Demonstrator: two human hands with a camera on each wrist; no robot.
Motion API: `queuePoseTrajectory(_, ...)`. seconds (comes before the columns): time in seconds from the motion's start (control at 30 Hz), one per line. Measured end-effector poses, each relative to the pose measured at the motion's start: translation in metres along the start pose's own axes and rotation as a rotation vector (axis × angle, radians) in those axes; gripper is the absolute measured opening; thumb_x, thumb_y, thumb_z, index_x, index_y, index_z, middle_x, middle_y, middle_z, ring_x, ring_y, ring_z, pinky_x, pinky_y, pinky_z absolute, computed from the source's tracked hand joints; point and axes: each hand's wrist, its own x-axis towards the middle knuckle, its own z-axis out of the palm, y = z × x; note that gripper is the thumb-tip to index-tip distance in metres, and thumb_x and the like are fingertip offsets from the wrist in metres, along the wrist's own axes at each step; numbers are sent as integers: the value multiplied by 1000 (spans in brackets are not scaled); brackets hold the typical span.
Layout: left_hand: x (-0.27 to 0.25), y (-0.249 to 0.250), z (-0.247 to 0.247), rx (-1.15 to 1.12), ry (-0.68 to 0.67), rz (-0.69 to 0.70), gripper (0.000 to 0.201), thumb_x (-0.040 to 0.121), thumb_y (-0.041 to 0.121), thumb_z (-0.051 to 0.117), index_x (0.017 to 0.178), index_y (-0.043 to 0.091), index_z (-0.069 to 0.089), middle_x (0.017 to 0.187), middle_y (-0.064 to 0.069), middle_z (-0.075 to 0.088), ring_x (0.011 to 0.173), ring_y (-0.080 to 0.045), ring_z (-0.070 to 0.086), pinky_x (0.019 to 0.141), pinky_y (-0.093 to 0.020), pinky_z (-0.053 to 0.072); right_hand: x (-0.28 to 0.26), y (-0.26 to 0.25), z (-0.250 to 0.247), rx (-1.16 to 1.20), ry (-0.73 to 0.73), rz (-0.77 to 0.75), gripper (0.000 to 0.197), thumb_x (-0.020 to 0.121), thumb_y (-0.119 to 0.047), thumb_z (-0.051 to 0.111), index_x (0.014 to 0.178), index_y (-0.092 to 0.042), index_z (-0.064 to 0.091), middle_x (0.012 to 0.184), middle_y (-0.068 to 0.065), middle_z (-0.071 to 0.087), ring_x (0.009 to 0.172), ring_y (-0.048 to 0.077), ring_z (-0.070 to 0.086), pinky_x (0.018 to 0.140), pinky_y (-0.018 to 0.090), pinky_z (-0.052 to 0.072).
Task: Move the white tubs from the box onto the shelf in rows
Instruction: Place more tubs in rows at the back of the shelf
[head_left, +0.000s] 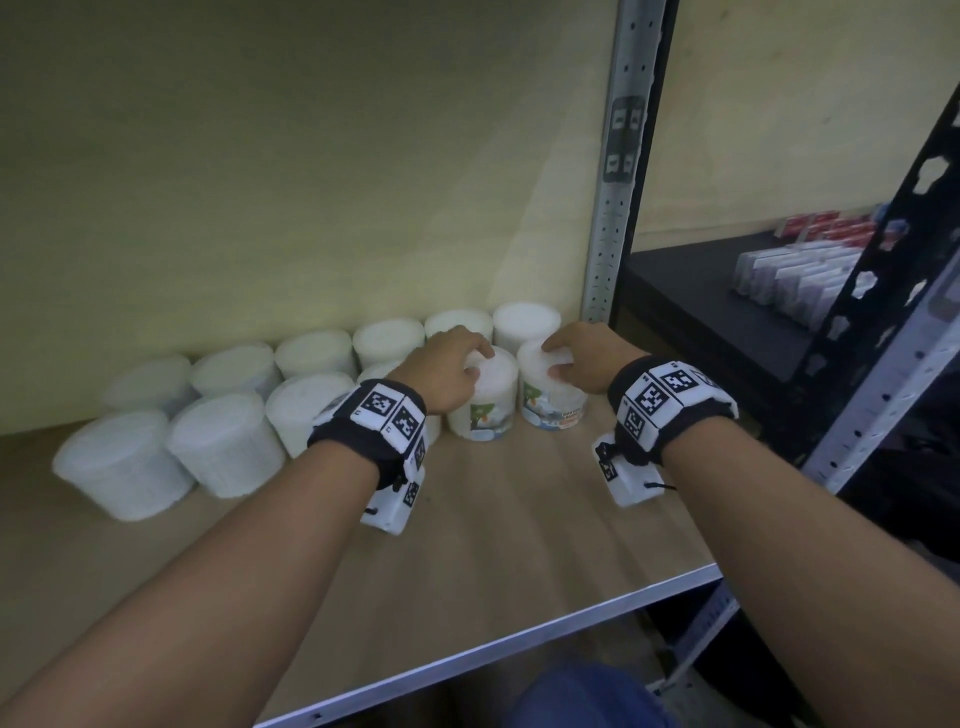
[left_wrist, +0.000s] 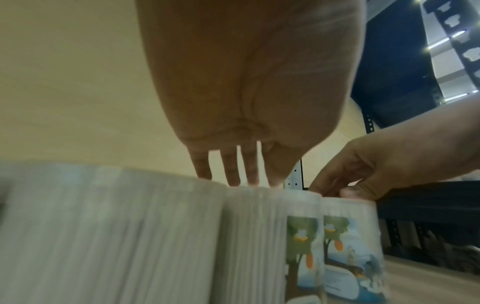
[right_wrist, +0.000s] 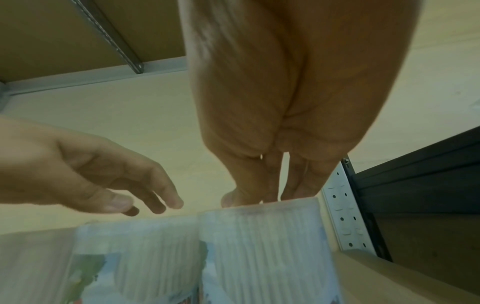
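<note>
- Left hand (head_left: 451, 371): fingers curled over lid of labelled tub (head_left: 485, 397), gripping it from above; tub stands on shelf board (head_left: 519, 530).
- Right hand (head_left: 584, 356): fingertips grasp lid of second labelled tub (head_left: 553, 392), touching 1st tub, nearest the grey upright (head_left: 613, 208).
- Other white tubs (head_left: 223, 441): two rows, farther from upright.

Cream wall (head_left: 260, 182), grey upright (head_left: 618, 156), black rack (head_left: 691, 296) at right.
</note>
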Motion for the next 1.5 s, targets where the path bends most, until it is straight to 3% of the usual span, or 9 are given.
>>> queuePoseTrajectory(0.13, 1, 8, 9, 81, 221, -105, 45, 93, 37, 50, 129, 10, 51, 132, -10, 47, 127, -28, 38, 103, -43, 39, 0, 1, 1, 5, -2, -5, 47, 94, -25, 57, 139, -14, 49, 148, 5, 42, 137, 23, 40, 114, 31, 29)
queuePoseTrajectory(0.27, 3, 15, 20, 184, 225, -110, 48, 90, 46, 52, 120, 9, 56, 124, -10, 49, 121, -28, 41, 98, -40, 38, 0, 2, 2, 9, 0, -2, 48, 94, -26, 57, 139, -15, 49, 149, 6, 41, 138, 24, 38, 114, 31, 28)
queuePoseTrajectory(0.63, 3, 13, 16, 149, 127, -78, 47, 92, 41, 53, 128, 10, 53, 128, -11, 48, 122, -28, 44, 98, -39, 40, 0, 0, 0, 9, -7, 0, 48, 94, -26, 56, 140, -15, 48, 148, 6, 42, 137, 24, 39, 114, 33, 29)
queuePoseTrajectory(0.87, 3, 15, 8, 64, 9, -52, 44, 95, 21, 53, 137, 11, 47, 140, -9, 43, 132, -25, 38, 110, -38, 34, -3, -1, -1, 21, -5, 1, 47, 94, -24, 56, 140, -14, 48, 149, 6, 41, 138, 23, 38, 114, 31, 28)
queuePoseTrajectory(0.97, 2, 21, 12, 5, 167, -55, 39, 92, 18, 52, 130, 10, 52, 134, -10, 46, 128, -27, 39, 108, -38, 35, -4, 0, -2, 31, 1, -2, 47, 94, -24, 57, 139, -13, 49, 149, 6, 41, 139, 23, 37, 114, 29, 27)
queuePoseTrajectory(1.07, 0, 27, 17, 41, 331, -120, 40, 90, 29, 54, 123, 6, 56, 126, -14, 49, 122, -30, 41, 103, -39, 38, -4, 1, -1, 46, 6, 3, 47, 93, -24, 58, 138, -13, 51, 148, 6, 43, 137, 23, 39, 114, 30, 28)
queuePoseTrajectory(1.23, 0, 25, 25, 178, 251, -193, 49, 91, 44, 52, 118, 4, 56, 122, -17, 51, 117, -32, 44, 96, -40, 39, -3, 1, 1, 51, 10, -1, 46, 93, -25, 59, 137, -13, 52, 147, 6, 44, 137, 23, 40, 114, 30, 29)
queuePoseTrajectory(1.5, 3, 21, 15, 136, 104, -154, 49, 95, 37, 51, 132, 6, 49, 133, -15, 45, 126, -30, 41, 104, -40, 39, -3, 1, 1, 46, 11, 1, 47, 94, -24, 58, 138, -13, 50, 148, 6, 42, 138, 23, 38, 114, 30, 28)
